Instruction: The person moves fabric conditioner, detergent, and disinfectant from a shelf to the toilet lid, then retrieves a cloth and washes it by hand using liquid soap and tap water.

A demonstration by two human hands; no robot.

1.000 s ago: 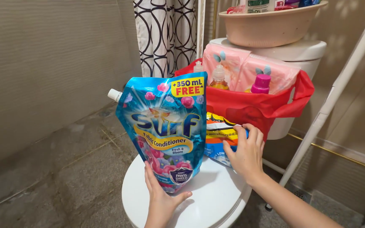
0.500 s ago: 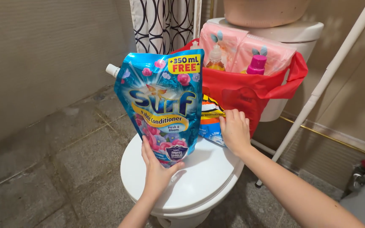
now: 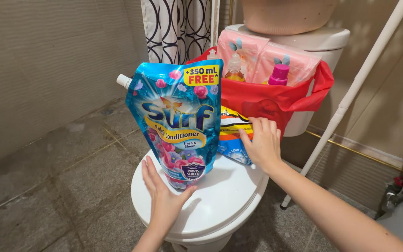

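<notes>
A tall blue refill pouch with pink flowers and a white corner spout stands upright on a closed white toilet lid. The left hand lies open just below and in front of it, fingers spread flat; the fingertips and thumb meet or nearly meet the pouch's bottom edge without gripping, so the pouch rises directly above and beyond those fingers. A smaller blue, orange and yellow packet leans behind the pouch, to its right. The right hand rests on that packet, fingers curled loosely over its top edge, holding it lightly.

Likely risks: the soft pouch stands on a narrow base on a smooth, domed lid, so with no grip on it, it could tip or slide off toward the tiled floor. The packet could slump if released, nudging the pouch.

Beyond the right fingers sits a red bag holding bottles and pink packs
</notes>
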